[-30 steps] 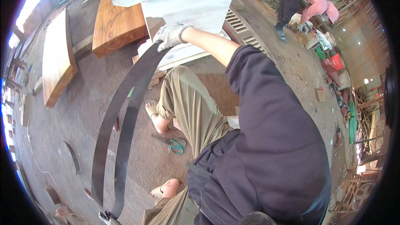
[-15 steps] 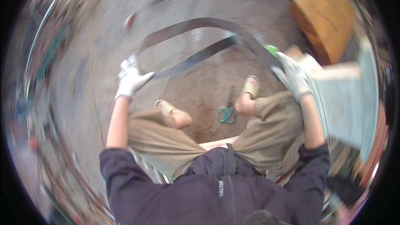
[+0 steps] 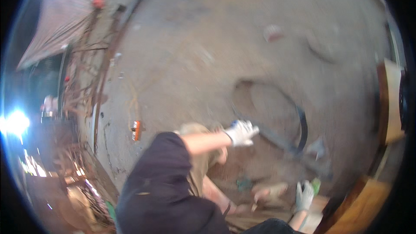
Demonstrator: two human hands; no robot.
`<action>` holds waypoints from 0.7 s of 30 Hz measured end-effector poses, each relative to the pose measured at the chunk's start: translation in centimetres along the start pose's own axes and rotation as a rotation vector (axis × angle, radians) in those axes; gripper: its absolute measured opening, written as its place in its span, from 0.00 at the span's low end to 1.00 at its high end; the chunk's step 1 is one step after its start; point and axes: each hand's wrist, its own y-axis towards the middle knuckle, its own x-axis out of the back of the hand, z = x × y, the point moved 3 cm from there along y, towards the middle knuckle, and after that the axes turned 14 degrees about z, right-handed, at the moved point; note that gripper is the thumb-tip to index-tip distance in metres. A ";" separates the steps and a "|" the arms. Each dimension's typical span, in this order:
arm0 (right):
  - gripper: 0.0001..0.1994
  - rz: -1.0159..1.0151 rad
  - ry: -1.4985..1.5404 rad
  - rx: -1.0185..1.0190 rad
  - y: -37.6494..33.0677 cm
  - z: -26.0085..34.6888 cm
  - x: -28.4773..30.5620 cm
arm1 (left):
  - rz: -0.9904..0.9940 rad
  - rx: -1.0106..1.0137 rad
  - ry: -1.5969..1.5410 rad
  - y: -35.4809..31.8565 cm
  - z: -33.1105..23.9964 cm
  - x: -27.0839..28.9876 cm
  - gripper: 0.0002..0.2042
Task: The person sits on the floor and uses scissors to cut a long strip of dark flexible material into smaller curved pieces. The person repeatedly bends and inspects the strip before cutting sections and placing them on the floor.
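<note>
My left hand (image 3: 242,133), in a white glove, is stretched out with its fingers apart. Its fingertips come close to a dark, flat band (image 3: 303,128) that curves in a loop in front of me; blur hides whether they touch. Lower right, my gloved right hand (image 3: 304,196) has its fingers spread and holds nothing that I can see. Right beside it is a small bright green thing (image 3: 316,185), too blurred to name. The green-handled scissors (image 3: 244,185) lie on the floor near my feet, badly smeared.
An orange and black object (image 3: 136,130) lies on the concrete floor (image 3: 186,65) at left. Beyond it stand metal frames and long bars (image 3: 108,65). A brown and cream panel (image 3: 390,104) stands at right, with an orange-brown board (image 3: 359,208) nearer me.
My view has swung left, bringing the metal frames and bright lights into sight. The band now appears farther from my right hand and lower, near the floor.
</note>
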 end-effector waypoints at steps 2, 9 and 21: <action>0.13 -0.224 -0.178 0.104 1.9 -0.2 -2.1 | -0.184 0.032 -0.090 -0.1 2.4 -3.3 0.16; 0.11 0.424 0.233 0.275 -5.8 24.4 9.9 | -0.173 0.000 -0.999 -27.1 -8.0 7.9 0.11; 0.08 0.696 -0.115 0.676 3.3 60.4 25.7 | -1.185 1.167 -1.776 -52.0 13.1 12.7 0.18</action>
